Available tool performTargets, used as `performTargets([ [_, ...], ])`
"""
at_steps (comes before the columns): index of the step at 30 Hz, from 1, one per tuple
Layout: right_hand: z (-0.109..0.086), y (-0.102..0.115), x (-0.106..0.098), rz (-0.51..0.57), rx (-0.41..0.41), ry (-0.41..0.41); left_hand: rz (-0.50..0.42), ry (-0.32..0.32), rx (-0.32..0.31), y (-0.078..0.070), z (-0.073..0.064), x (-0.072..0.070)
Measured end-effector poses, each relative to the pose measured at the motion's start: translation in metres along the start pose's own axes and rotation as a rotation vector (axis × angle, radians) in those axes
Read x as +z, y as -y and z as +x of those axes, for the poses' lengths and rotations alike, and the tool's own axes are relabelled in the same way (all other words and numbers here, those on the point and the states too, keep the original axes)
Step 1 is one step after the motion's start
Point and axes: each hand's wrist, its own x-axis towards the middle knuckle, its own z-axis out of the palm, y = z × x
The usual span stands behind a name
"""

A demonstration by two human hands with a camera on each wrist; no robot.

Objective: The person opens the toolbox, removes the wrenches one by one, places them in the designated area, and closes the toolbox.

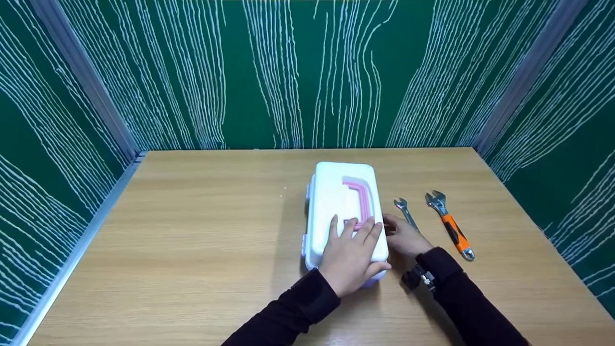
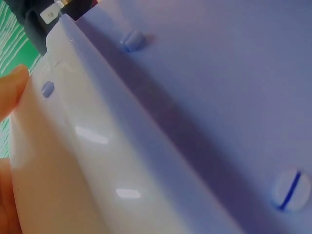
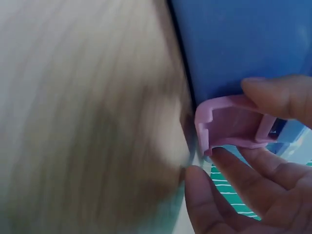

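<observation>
A plastic storage box with a white lid [image 1: 331, 192] and a pink handle [image 1: 363, 202] folded into it stands on the table. Its lavender lower body [image 2: 219, 73] fills much of the left wrist view. Fingers spread, my left hand [image 1: 353, 259] rests flat on the near part of the lid. At the box's right side is my right hand [image 1: 406, 238], partly hidden by the lid in the head view. The right wrist view shows it pinching a pink latch [image 3: 234, 127], thumb on one side and fingers on the other. The latch is swung out from the box wall.
Right of the box, a small open-end wrench [image 1: 406, 214] lies just beyond my right hand. Farther right lies an adjustable wrench [image 1: 450, 226] with an orange and black handle. The wooden table [image 1: 206, 230] is bounded by green, white-streaked walls [image 1: 259, 72].
</observation>
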Motion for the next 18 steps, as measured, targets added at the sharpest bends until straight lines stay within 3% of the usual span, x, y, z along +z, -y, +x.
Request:
performTargets([
  [9, -0.009, -0.002, -0.017, -0.052, -0.001, -0.057, 0.049, -0.047, 0.006, 0.0, -0.001, 0.0],
  [18, -0.018, 0.003, -0.032, -0.015, 0.03, -0.12, 0.047, -0.019, 0.003, -0.001, -0.001, 0.0],
])
